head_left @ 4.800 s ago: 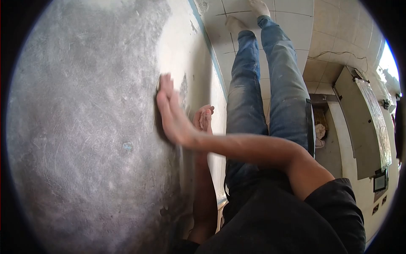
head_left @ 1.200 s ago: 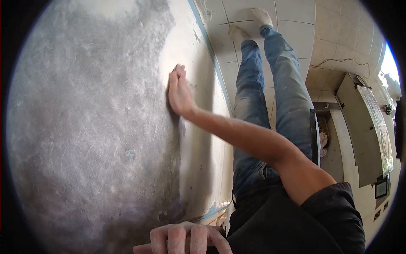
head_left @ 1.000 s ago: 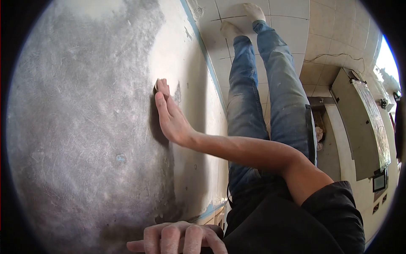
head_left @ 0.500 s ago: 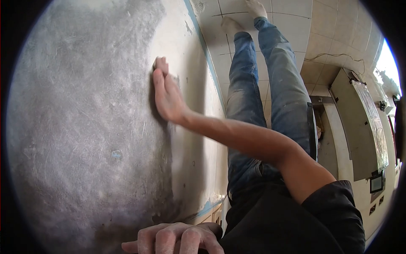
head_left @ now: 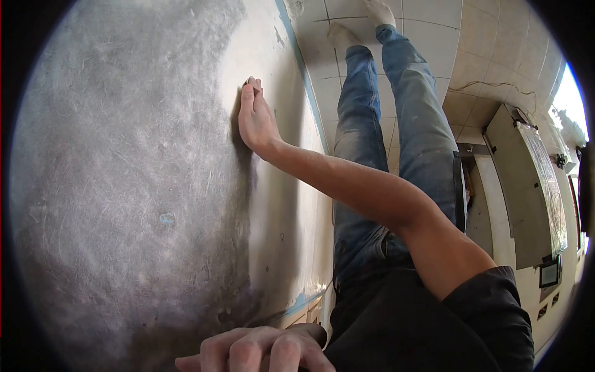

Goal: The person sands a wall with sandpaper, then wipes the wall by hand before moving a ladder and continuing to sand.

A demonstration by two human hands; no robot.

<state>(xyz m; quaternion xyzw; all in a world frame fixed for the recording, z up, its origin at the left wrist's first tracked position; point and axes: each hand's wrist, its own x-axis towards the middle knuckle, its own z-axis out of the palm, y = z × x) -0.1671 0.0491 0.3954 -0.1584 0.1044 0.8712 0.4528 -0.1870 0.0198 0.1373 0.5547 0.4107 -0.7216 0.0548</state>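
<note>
The large, grey, mottled plaster wall (head_left: 136, 161) stands on the left side of the person, and its cream-coloured patch (head_left: 263, 37) lies toward the narrow blue strip (head_left: 300, 59) beside the pale tiled floor (head_left: 424, 43). The right hand (head_left: 256, 121) reaches across the body and is laid against the wall near the border of grey and cream, its fingers close together and slightly bent. Something thin may be under these fingers, but it is not possible to see this surely. The left hand (head_left: 260, 350) is at the lower edge of the view, knuckles upward and fingers curved; its fingertips are cut off, so I cannot say if it grips anything.

In my judgement, the wall is hard, stiff and fixed, so there is nothing to lift. Its fine scratches and flaked spots suggest a dry, dusty face, perhaps a little slippery, with fragile edges. It offers no place for gripping; a flat palm with even pressure seems the best contact.
</note>
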